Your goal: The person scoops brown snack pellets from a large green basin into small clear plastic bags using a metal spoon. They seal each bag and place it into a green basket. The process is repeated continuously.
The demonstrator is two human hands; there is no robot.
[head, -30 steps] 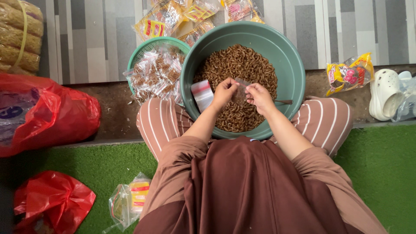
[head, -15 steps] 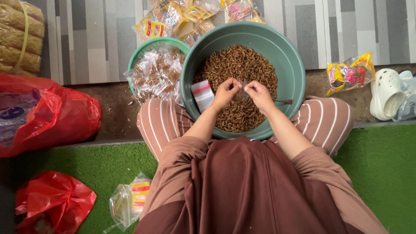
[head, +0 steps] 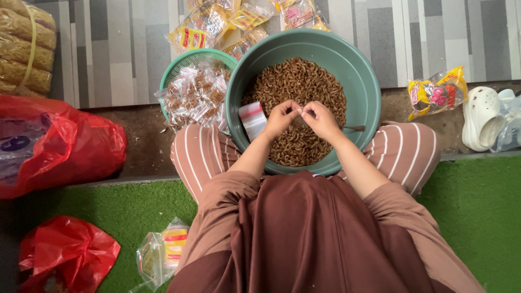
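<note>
While both hands meet over the middle of the big green basin (head: 358, 70), the left hand (head: 280, 118) and the right hand (head: 321, 120) have their fingertips pinched together on something small and clear between them, probably a little plastic bag, though it is too slight to make out for certain. Beneath them the basin is heaped with brown curled snack pieces (head: 296, 87), and it sits between the person's knees in striped trousers (head: 407, 152), its near rim touching the lap. A slim metal handle, likely a spoon (head: 354, 128), pokes out of the snacks just right of the right hand. Against the basin's inner left wall leans a stack of small clear bags with a red strip (head: 253, 118), close beside the left wrist. Touching the basin's left side is a smaller green basket (head: 187, 58) piled with filled little packets of snacks (head: 194, 95). Beyond the basin's far rim lie yellow-and-red wrapped packets (head: 201, 30) on the striped floor. At the left edge sits a large red plastic bag (head: 65, 144), with bundled noodle-like packs (head: 24, 51) in the far left corner and a second red bag (head: 68, 252) on the green turf mat (head: 467, 217) near the bottom left. A clear bag with yellow contents (head: 163, 252) lies beside the left thigh. To the right, a yellow snack packet (head: 437, 92) and a white clog (head: 483, 116) rest well apart from the basin.
</note>
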